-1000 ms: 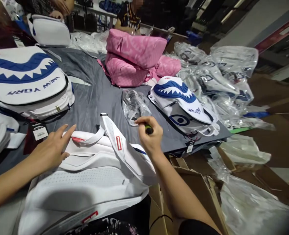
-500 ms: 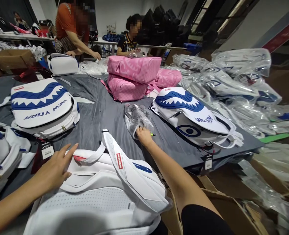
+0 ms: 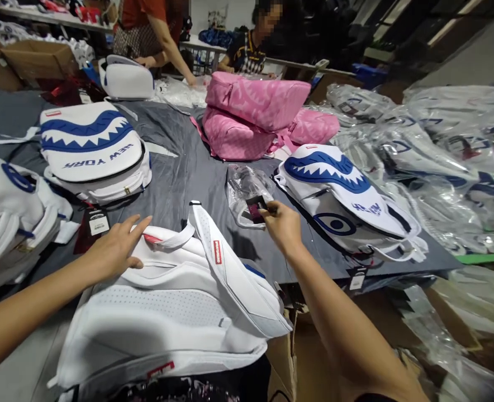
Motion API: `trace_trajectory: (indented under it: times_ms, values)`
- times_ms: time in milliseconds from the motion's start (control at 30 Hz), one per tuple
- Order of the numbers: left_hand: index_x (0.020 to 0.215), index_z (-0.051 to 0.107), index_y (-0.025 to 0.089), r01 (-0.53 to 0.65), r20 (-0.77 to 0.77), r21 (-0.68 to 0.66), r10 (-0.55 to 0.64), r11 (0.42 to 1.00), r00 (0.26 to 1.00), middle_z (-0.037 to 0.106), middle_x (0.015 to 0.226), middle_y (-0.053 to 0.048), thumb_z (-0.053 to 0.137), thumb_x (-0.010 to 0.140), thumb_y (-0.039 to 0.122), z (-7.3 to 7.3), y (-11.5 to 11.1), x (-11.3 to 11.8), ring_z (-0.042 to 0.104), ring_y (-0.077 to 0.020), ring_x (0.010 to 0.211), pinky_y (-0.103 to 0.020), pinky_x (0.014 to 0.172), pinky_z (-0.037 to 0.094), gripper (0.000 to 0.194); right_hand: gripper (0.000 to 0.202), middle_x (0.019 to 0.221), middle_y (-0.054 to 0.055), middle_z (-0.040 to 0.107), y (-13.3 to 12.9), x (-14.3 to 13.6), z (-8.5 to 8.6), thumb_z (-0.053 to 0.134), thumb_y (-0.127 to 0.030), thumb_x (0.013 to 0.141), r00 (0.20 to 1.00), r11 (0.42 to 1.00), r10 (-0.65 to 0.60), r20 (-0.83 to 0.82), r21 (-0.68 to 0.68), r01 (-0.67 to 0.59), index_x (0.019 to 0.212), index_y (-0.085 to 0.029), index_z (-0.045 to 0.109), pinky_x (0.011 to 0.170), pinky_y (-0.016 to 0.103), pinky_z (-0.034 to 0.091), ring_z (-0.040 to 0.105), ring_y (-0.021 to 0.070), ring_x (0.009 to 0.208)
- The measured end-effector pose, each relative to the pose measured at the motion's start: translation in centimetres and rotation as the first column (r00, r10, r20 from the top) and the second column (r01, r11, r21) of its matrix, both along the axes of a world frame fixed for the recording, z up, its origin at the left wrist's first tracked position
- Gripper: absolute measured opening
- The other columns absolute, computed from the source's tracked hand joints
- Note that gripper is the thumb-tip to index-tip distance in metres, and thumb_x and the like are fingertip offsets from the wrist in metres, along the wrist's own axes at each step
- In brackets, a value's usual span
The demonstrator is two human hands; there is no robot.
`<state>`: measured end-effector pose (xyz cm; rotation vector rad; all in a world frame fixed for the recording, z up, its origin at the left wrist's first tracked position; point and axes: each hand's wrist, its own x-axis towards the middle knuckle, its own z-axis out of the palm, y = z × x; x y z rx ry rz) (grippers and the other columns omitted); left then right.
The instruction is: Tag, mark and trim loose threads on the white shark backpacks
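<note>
The white padded backpack [image 3: 158, 310] at near left could slip, being only lightly steadied by the left hand [image 3: 115, 248], fingers spread, while the right hand [image 3: 284, 226] has fingers clamped on a small dark card tag [image 3: 254, 209] by the crumpled clear plastic bag [image 3: 241, 190].

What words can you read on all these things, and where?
"NEW YORK": upside down, on the flap of the toothed bag at left.

Too blurred or small to read: the lettering on the toothed bag at right, red labels, hanging tags, and the card in the right hand.
</note>
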<state>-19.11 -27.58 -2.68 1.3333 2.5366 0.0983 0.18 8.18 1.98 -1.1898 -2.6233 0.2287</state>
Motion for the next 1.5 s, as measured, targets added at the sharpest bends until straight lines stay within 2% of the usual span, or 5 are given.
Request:
trace_trajectory:
  times_ms: [133, 433, 867, 1067, 1500]
  values:
    - [0.159, 0.007, 0.024, -0.006, -0.038, -0.065, 0.004, 0.998, 0.999, 0.017, 0.163, -0.022, 0.082, 0.07, 0.027, 1.3, 0.9, 0.9, 0.045, -0.0454, 0.132, -0.052, 0.098, 0.049, 0.116, 0.031, 0.072, 0.003, 0.067, -6.6, -0.5, 2.9, 0.067, -0.042, 0.081, 0.908, 0.824, 0.222, -0.357, -0.429, -0.37, 0.093, -0.014, 0.072, 0.059, 0.026, 0.044, 0.057, 0.0138, 0.059]
    - [0.158, 0.01, 0.016, -0.365, 0.334, 0.448, 0.226, 0.816, 0.915, 0.017, 0.165, -0.015, 0.054, 0.092, 0.038, 0.1, -3.8, 3.3, 0.018, -0.0281, 0.153, -0.048, 0.123, 0.023, 0.082, 0.03, 0.086, 0.003, 0.075, -20.1, -4.9, 2.6, 0.056, -0.01, 0.082, 0.712, 0.69, 0.702, -0.011, -0.235, -0.684, 0.104, -0.022, 0.073, 0.065, 0.025, 0.039, 0.066, 0.0172, 0.075]
    - [0.157, 0.019, 0.022, -0.465, 0.54, 0.457, 0.18, 0.758, 0.822, 0.034, 0.16, -0.009, 0.068, 0.081, 0.033, -3.0, -8.1, 6.4, 0.038, -0.0268, 0.144, -0.042, 0.118, 0.035, 0.091, 0.032, 0.099, 0.011, 0.072, -24.5, -6.7, -0.3, 0.042, -0.009, 0.093, 0.347, 0.563, 0.777, 0.525, -0.333, -0.756, 0.102, -0.016, 0.072, 0.063, 0.029, 0.037, 0.069, 0.0221, 0.086]
    - [0.157, 0.019, 0.02, -0.452, 0.538, 0.446, 0.173, 0.772, 0.825, 0.03, 0.161, -0.01, 0.068, 0.082, 0.035, -3.4, -8.3, 6.5, 0.036, -0.0265, 0.146, -0.042, 0.119, 0.035, 0.091, 0.028, 0.097, 0.015, 0.071, -25.7, -7.2, 1.1, 0.045, -0.012, 0.093, 0.376, 0.601, 0.727, 0.575, -0.268, -0.753, 0.109, -0.014, 0.069, 0.063, 0.029, 0.041, 0.069, 0.0239, 0.083]
    - [0.157, 0.017, 0.021, -0.58, 0.676, 0.394, 0.203, 0.713, 0.708, 0.057, 0.142, -0.012, 0.073, 0.075, 0.035, -3.0, -8.4, 6.5, 0.059, -0.0284, 0.123, -0.037, 0.099, 0.049, 0.1, 0.021, 0.093, 0.012, 0.073, -25.1, -8.2, 1.6, 0.05, -0.01, 0.09, 0.133, 0.291, 0.855, 0.501, -0.251, -0.923, 0.099, -0.012, 0.069, 0.058, 0.029, 0.041, 0.068, 0.0225, 0.074]
